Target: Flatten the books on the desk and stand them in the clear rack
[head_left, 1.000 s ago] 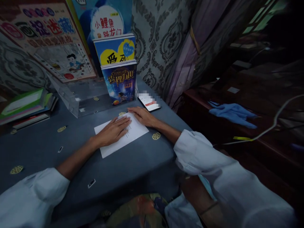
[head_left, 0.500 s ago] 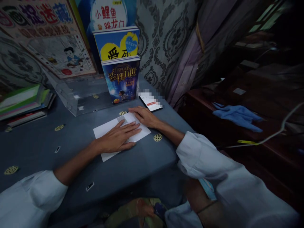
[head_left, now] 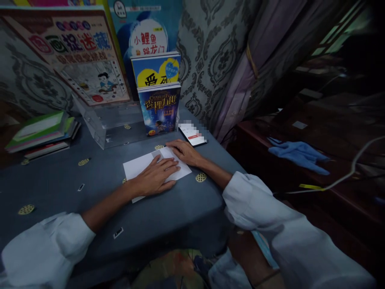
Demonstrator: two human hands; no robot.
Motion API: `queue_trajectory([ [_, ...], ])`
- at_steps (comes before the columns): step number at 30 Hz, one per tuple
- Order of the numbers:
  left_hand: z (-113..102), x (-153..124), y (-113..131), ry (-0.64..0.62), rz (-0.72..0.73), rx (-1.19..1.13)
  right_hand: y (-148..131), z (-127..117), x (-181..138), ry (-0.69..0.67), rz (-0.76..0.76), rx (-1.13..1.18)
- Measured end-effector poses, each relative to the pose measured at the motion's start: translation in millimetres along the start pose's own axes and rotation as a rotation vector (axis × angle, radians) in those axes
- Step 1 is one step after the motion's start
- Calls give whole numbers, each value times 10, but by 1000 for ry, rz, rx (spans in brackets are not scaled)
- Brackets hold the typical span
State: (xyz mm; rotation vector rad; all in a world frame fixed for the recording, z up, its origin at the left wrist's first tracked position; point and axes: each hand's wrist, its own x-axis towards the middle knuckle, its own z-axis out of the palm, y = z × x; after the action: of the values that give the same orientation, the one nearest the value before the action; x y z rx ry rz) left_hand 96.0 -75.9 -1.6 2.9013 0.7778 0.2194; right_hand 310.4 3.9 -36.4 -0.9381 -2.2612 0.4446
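A folded sheet of white paper [head_left: 135,169] lies on the grey-blue tablecloth [head_left: 99,200], with a small grey patch near its far edge. Across its middle, my left hand [head_left: 158,175] rests flat, fingers stretched toward the right. My right hand [head_left: 184,152] lies over the paper's far right corner, fingers extended and pointing left. Both palms face down, and the hands nearly meet. Part of the paper is hidden beneath them. Just beyond my right hand is a phone [head_left: 194,135] with a lit, partly blurred screen.
A clear acrylic stand [head_left: 104,136] holds upright books, a blue Charlie book [head_left: 159,108] in front. Stacked books [head_left: 45,132] lie at the left. To the right, a dark red cabinet [head_left: 255,136] carries a blue cloth [head_left: 297,154] and a white cable [head_left: 355,164].
The camera view has tilted up and shifted left, so everything appears lower and further right. My left hand has slid slightly over the paper; my right hand stays at the corner.
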Motion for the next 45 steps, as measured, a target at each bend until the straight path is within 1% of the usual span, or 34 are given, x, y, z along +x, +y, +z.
queue_trajectory([
  [5, 17, -17, -17, 3, -1, -19, 5, 2, -1, 14, -9, 6],
  [9, 28, -21, -21, 4, 0, -10, 11, 2, 0, -5, -2, -8],
  [15, 40, -26, -29, 31, 14, -15, 11, 6, -4, -4, -25, -24],
  [19, 45, -24, -40, 16, 12, 0, 14, 3, -3, -4, -15, -4],
  [23, 38, -22, -45, -12, 13, -18, 29, -29, 12, -4, 37, 82],
  [28, -9, -17, -55, -32, 4, -68, 29, -69, 46, 25, 148, 303],
  [32, -17, 75, -127, -47, -29, -74, 13, -68, 52, 29, 192, 337],
  [36, 8, 233, -201, -64, -128, -56, 16, -54, 49, 12, 172, 319],
  [38, 9, 282, -194, -66, -146, -49, 21, -52, 48, 14, 161, 320],
  [40, 3, 290, -152, -79, -117, -56, 24, -54, 47, 18, 165, 315],
  [45, -1, 210, 1, -146, 21, -124, 8, -69, 40, 14, 175, 295],
])
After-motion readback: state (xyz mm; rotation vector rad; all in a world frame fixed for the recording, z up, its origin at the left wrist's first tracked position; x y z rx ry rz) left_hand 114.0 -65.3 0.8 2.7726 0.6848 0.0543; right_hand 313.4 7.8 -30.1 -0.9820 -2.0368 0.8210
